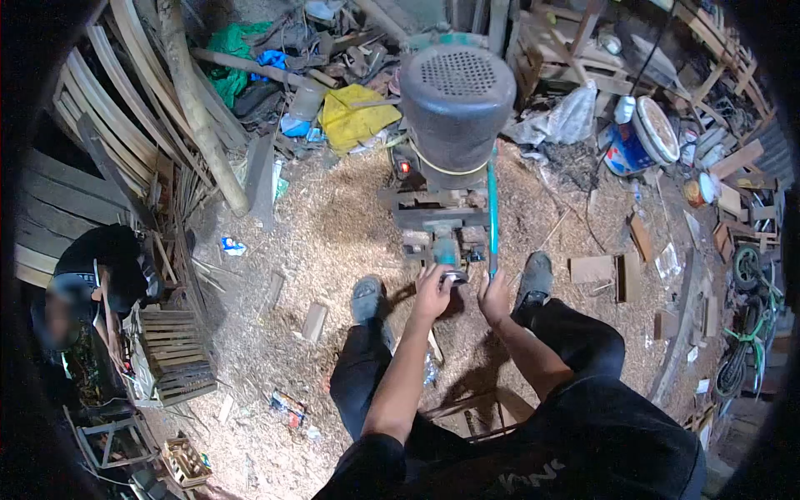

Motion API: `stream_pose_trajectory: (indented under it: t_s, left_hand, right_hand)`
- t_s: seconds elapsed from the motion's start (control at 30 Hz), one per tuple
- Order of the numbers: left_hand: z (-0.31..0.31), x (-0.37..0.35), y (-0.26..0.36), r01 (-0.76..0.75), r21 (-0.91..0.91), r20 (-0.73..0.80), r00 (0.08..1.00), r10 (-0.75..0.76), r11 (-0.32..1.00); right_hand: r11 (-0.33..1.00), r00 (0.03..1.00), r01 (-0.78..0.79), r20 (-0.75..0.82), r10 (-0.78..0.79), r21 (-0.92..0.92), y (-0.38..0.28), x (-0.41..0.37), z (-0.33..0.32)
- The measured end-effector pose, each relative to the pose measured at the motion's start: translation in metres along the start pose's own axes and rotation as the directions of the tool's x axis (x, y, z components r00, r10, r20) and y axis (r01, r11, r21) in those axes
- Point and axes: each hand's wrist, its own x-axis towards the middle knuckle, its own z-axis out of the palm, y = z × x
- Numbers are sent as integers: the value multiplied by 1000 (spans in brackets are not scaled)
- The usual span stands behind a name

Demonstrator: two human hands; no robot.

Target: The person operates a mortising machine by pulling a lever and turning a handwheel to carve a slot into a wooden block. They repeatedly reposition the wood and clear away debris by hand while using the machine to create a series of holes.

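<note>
A machine with a large grey cylindrical motor housing [460, 108] stands upright in front of me, over metal parts [442, 218]. My left hand [433, 292] is closed on a small dark round part [453, 277] at the machine's near end. Along the machine's right side runs a long teal bar [492, 212]. My right hand [494, 297] is closed around the near end of this bar. The two hands are a short distance apart. A small red light [405, 167] glows left of the housing.
Wood shavings [333, 200] cover the floor. Beyond lie a yellow sack [354, 118] and mixed scraps. A white and blue bucket [646, 137] and wood blocks [592, 269] are on the right. Another person [104, 267] is at the far left, beside a slatted crate [177, 354].
</note>
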Motion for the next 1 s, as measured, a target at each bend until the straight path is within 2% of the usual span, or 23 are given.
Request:
stream_pose_trajectory:
  t_s: [0.07, 0.17, 0.3, 0.37, 0.47, 0.5, 0.53, 0.57, 0.6, 0.63, 0.67, 0.7, 0.77, 0.83, 0.9, 0.97, 1.0]
  left_hand:
    - [-3, -4, -2, 26, -29, 88, 996, -24, 999]
    - [-4, -4, -4, 60, -180, 107, 993, -41, 982]
    - [-7, -5, 0, -26, -35, 63, 998, 28, 999]
    - [-11, -1, 1, -27, -207, 92, 995, 47, 978]
    - [-6, -6, -3, -21, -192, 63, 997, 34, 981]
    - [0, -11, -7, -116, -41, -31, 993, 114, 992]
    - [1, -18, 0, -95, 18, -42, 995, 96, 995]
    - [-1, -20, 6, -81, 83, -65, 994, 87, 993]
    - [4, -24, 0, -41, 22, -65, 997, 42, 999]
    - [5, -26, -6, -46, 45, -80, 996, 49, 998]
    - [6, -28, -11, -49, 65, -92, 994, 54, 997]
    - [7, -29, -11, -53, 82, -101, 993, 61, 995]
    - [-16, -35, 20, 71, 29, -41, 997, -70, 997]
    - [-15, -40, 3, 93, 41, -29, 995, -92, 995]
    - [-18, -51, -8, 154, 75, -30, 988, -153, 985]
    - [-33, -65, 15, 365, 215, -32, 930, -367, 906]
    - [-33, -68, 7, 349, 184, 0, 935, -355, 919]
  right_hand:
    - [999, 999, -36, 16, 36, 12, 12, -2, 10]
    - [998, 998, -57, 31, 56, 17, 21, 7, 19]
    - [998, 1000, 26, -3, -26, 49, 38, 7, 32]
    - [997, 999, 35, -25, -33, 63, 24, 5, 23]
    - [991, 993, 117, -39, -115, 62, -13, -15, -19]
    - [970, 970, 221, -127, -207, 102, -25, -20, -35]
    - [937, 931, 326, -213, -296, 124, -37, -25, -52]
    - [923, 918, 367, -203, -340, 114, -49, -32, -72]
    - [903, 899, 417, -199, -391, 107, -65, -35, -94]
    - [880, 878, 463, -191, -439, 104, -84, -40, -115]
    - [868, 887, 456, -181, -425, 197, -108, -45, -140]
    - [850, 853, 508, -222, -473, 139, -122, -46, -157]
    - [758, 797, 602, -236, -556, 251, -145, -36, -183]
    - [753, 893, 442, -163, -419, 487, -172, -18, -203]
    - [702, 836, 542, -209, -508, 463, -201, 10, -223]
    - [583, 761, 634, -276, -588, 508, -235, 30, -241]
    - [572, 762, 629, -274, -586, 526, -245, 45, -244]
